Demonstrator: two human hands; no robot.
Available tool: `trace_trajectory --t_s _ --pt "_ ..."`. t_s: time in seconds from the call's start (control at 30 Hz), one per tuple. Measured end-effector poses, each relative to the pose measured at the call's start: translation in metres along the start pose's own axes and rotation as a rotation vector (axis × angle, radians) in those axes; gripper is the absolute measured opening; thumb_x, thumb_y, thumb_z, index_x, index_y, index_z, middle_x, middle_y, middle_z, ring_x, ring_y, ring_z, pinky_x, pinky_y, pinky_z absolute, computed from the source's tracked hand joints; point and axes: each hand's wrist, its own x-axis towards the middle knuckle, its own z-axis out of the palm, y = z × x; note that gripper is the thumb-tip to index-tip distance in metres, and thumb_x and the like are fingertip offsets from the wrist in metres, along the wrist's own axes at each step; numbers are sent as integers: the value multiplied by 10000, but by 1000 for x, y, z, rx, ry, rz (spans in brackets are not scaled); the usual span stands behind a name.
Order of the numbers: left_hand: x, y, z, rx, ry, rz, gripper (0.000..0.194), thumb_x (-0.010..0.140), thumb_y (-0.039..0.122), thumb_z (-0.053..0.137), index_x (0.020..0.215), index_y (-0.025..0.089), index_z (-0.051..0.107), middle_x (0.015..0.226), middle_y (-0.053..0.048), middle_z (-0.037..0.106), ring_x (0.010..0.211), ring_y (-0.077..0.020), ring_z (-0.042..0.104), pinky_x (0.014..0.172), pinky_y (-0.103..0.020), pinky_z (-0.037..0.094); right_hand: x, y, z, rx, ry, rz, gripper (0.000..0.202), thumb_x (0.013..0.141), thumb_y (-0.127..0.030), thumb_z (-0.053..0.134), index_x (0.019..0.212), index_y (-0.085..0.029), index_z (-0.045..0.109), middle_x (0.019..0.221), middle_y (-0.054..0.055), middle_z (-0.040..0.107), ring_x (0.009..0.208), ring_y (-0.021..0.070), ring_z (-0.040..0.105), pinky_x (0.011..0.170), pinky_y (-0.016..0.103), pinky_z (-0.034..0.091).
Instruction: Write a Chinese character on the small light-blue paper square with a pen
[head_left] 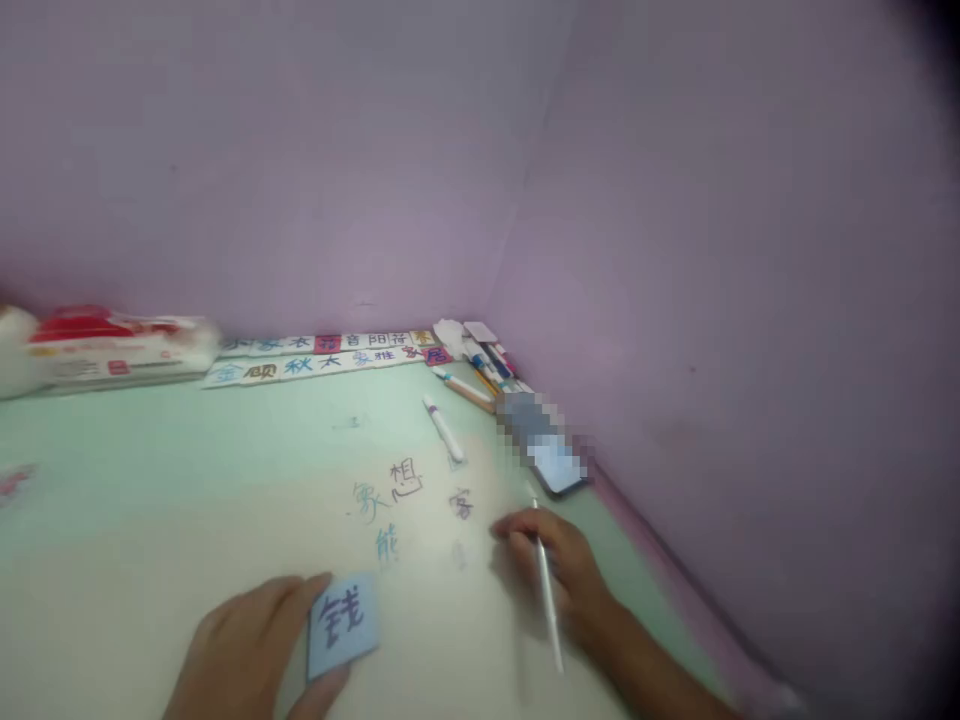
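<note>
Blue card [343, 625], already lettered, sits in the closed grip of left hand [244, 640], near-left of phone [551, 445], apart from two lettered card rows [330, 361] beyond it; right hand [562, 560] grips pen [550, 605].

left hand [236, 645]: pinched, thumb [326, 692] below | right hand [576, 568]: fingers [517, 522] curled, forearm [652, 655] slanting

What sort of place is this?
Probably an indoor writing desk: purplish walls meet at its corner, character cards line the back, and the right hand holds a pen.
</note>
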Motion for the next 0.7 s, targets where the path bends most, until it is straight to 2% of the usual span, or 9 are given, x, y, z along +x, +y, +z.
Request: trace_trajectory --t_s 0.2,0.4,0.7 --pt "3 12 -11 -35 -60 -136 461 813 543 504 1199 292 491 1112 -65 592 986 -302 541 826 -444 423 3 -5 2 -16 -21 -9 164 892 -190 426 885 -216 588 795 36 652 734 173 597 668 299 456" --pt "7 17 -15 -53 -69 -156 450 801 536 534 1173 285 515 1128 -57 584 1018 -302 522 872 -436 397 3 -3 -1 31 -52 44 192 899 -219 404 846 -214 589 787 37 640 730 176 585 660 292 437" --pt "19 25 -20 -45 -92 -159 435 810 539 509 1145 262 544 1076 -58 614 959 -285 553 850 -420 410 8 0 1 120 -50 126 176 891 -220 430 801 -205 581 758 20 610 707 160 556 657 278 422"
